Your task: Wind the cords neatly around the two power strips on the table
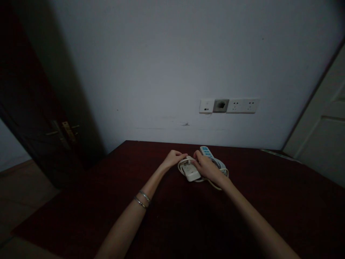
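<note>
A white power strip with a cream cord looped around it lies on the dark red table. My left hand reaches in from the left, thumb and fingers pinched on the cord at the strip's far end. From the right, my right hand bends over the strip, its fingers closed near the cord; what lies between the fingertips is hidden. Just behind my right hand rests a second power strip, white with blue socket faces, its grey cord bundled beside it.
The table stands against a pale wall. Wall sockets and a grey switch plate sit above its back edge. A dark door with a handle is on the left, a white door on the right.
</note>
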{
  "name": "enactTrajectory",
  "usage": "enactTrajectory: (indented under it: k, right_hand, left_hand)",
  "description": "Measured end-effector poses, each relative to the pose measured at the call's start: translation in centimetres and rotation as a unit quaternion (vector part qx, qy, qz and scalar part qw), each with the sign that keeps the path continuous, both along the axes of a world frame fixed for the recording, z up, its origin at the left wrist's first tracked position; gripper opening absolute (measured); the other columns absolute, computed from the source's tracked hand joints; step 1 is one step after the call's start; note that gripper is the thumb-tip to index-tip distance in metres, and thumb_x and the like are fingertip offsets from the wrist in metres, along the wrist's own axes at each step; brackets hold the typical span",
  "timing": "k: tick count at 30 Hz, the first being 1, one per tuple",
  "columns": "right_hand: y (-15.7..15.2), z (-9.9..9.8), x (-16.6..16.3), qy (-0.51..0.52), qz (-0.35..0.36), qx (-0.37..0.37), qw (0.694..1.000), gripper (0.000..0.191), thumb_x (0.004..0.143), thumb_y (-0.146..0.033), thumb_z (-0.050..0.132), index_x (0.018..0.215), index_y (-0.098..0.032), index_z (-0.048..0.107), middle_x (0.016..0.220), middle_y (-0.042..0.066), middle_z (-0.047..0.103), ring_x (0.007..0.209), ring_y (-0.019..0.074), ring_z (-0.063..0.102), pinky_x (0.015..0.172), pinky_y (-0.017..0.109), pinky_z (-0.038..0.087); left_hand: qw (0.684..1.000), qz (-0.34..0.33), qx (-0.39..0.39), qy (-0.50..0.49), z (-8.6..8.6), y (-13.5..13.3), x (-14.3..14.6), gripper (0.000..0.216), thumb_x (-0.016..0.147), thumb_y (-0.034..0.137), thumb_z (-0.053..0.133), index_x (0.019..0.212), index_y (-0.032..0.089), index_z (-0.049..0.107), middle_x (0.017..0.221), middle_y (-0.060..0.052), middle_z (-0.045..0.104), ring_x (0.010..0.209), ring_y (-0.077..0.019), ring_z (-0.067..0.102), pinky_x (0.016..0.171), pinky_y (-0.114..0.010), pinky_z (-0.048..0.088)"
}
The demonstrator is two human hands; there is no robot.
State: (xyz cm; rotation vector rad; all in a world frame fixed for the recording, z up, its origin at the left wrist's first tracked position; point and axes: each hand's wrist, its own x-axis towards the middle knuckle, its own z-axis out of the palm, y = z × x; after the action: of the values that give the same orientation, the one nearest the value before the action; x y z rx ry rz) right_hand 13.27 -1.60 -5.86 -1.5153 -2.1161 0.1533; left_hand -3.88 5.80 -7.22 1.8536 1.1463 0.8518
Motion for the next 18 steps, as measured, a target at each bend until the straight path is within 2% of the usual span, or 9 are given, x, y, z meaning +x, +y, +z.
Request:
enactTrajectory:
  k: [4, 8, 13, 18]
  right_hand:
    - [-0.7, 0.6, -0.1, -0.045, 0.008, -0.005, 0.999, 0.009, 0.088, -0.024, 0.043, 0.095, -0.018, 0.044, 0.085, 0.009, 0.061, 0.077, 0.0185, 0.056, 0.062, 0.024, 0.03]
    - [-1.3, 1.1, -0.5, -0.066, 0.007, -0.025, 0.997, 0.01, 0.089, -0.024, 0.042, 0.096, -0.018, 0.045, 0.085, 0.009, 0.062, 0.076, 0.0185, 0.057, 0.063, 0.024, 0.03]
    - [-1.2, 0.8, -0.9, -0.068, 0.03, -0.035, 0.997, 0.011, 0.089, -0.025, 0.044, 0.097, -0.017, 0.045, 0.087, 0.009, 0.062, 0.078, 0.0185, 0.058, 0.065, 0.024, 0.031]
    - [-0.9, 0.2, -1.1, -0.076, 0.029, -0.017, 0.997, 0.014, 0.09, -0.026, 0.04, 0.099, -0.017, 0.044, 0.087, 0.01, 0.062, 0.078, 0.0188, 0.058, 0.064, 0.024, 0.032]
  left_hand:
    - [0.998, -0.041, -0.041, 0.021, 0.3, -0.3, -0.5, 0.054, 0.063, 0.061, 0.06, 0.069, 0.008, 0.066, 0.054, 0.002, 0.052, 0.052, -0.008, 0.04, 0.05, -0.021, 0.027]
    - [0.993, -0.083, -0.084, 0.02, 0.9, -1.0, -1.0, 0.052, 0.061, 0.06, 0.063, 0.072, 0.009, 0.066, 0.061, 0.0, 0.057, 0.056, -0.009, 0.044, 0.052, -0.021, 0.03]
    - [0.984, -0.135, -0.116, 0.008, 1.1, -1.0, -1.8, 0.049, 0.059, 0.055, 0.067, 0.073, 0.008, 0.066, 0.062, 0.0, 0.057, 0.056, -0.0088, 0.044, 0.054, -0.021, 0.031]
    - [0.979, -0.158, -0.126, 0.037, 1.5, -1.0, -2.2, 0.05, 0.064, 0.057, 0.062, 0.074, 0.008, 0.067, 0.055, -0.001, 0.057, 0.051, -0.0089, 0.044, 0.051, -0.022, 0.031]
